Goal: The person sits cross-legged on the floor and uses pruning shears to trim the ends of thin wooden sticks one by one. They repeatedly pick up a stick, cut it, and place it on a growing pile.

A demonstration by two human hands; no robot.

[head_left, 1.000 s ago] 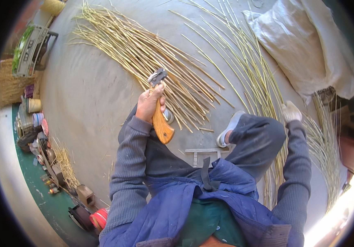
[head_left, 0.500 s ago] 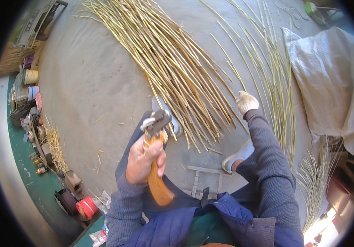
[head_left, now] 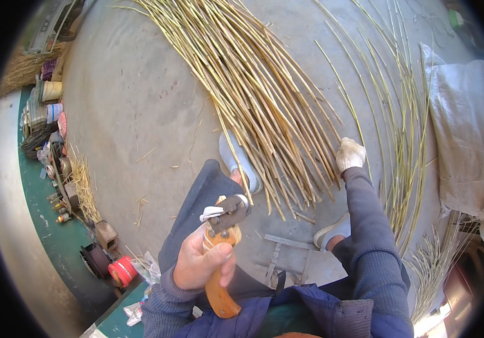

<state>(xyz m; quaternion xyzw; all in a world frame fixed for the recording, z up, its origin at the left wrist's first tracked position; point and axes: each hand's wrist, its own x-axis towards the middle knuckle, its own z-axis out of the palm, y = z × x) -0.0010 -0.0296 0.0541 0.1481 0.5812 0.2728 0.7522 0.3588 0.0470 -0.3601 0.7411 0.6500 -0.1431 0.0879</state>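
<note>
Nearest, the left hand (head_left: 201,260) has its fingers wrapped tight round the orange wooden handle of a cutting tool (head_left: 221,254), metal head up; it is best kept clear of the knee while the other arm works. Farther out, the gloved right hand (head_left: 349,154) touches the cut ends of the bundle of yellow stalks (head_left: 259,96) on the concrete floor (head_left: 135,107); its fingers look curled, though I cannot tell if they hold a stalk, and drawing one stalk by its end should keep the pile tidy.

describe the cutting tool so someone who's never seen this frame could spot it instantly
Start at the big fan of yellow reed stalks spread across the grey concrete floor, then drop to its near tips. Just below, the bare left hand grips pruning shears: the only thing with an orange wooden handle and a dark metal head.
</note>
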